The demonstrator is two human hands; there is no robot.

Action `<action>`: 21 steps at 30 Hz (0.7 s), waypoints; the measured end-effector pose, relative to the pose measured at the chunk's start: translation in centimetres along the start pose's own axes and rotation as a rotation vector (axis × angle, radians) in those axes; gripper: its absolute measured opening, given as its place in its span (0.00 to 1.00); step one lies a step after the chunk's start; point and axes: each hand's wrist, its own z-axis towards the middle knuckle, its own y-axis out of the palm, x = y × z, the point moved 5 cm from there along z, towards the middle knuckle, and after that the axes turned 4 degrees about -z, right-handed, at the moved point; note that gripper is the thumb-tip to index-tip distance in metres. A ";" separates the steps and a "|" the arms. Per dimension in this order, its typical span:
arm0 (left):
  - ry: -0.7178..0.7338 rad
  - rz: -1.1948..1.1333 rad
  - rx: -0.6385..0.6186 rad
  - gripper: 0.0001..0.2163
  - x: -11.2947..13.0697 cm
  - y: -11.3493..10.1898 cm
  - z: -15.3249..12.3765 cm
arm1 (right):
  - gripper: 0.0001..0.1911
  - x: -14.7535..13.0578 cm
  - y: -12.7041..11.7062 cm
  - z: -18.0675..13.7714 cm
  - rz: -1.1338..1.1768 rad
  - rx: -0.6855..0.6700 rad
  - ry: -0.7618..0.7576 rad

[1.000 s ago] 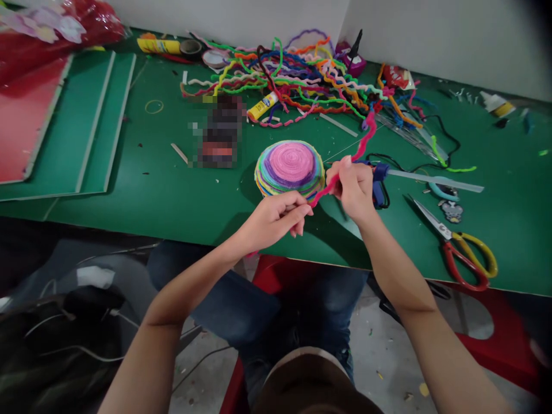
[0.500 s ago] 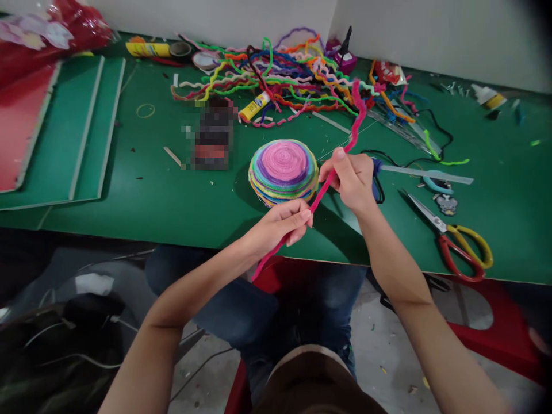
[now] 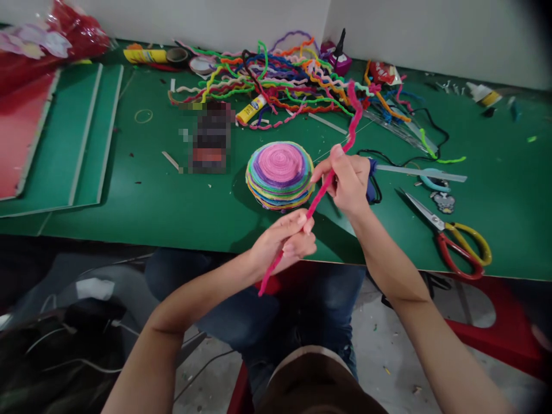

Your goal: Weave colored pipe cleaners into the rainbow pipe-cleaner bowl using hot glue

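A fuzzy pink pipe cleaner (image 3: 318,199) runs slantwise between my two hands. My left hand (image 3: 287,238) pinches it near its lower end, just past the table's front edge. Higher up, my right hand (image 3: 348,177) grips the same strand between thumb and fingers, and its wavy upper end sticks out beyond. Behind my hands, a round dome wrapped in coloured coils (image 3: 280,172) rests on the green table (image 3: 181,224); its top is pink, with purple, green, yellow and blue rings below.
Scissors (image 3: 442,227) with red and yellow handles lie at the right. A tangle of coloured pipe cleaners (image 3: 284,75) spreads along the back. A yellow glue stick (image 3: 251,109) and a blurred dark object (image 3: 210,138) lie behind the dome. Green boards (image 3: 92,138) are at the left.
My left hand has shifted slightly lower along with the strand's bottom end, and its fingers have opened out a little. The right hand keeps its hold. The view has moved slightly.
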 end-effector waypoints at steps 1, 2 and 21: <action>0.048 0.116 0.015 0.14 0.8 -0.7 0.3 | 0.32 0.1 -0.1 0.1 0.012 -0.014 0.004; 0.055 0.256 -0.004 0.15 1.4 -1.2 0.7 | 0.32 0.1 -0.1 0.2 0.029 -0.040 0.003; -0.046 0.371 0.010 0.13 3.6 -2.0 0.6 | 0.24 -0.9 1.2 -0.1 0.121 -0.289 -0.194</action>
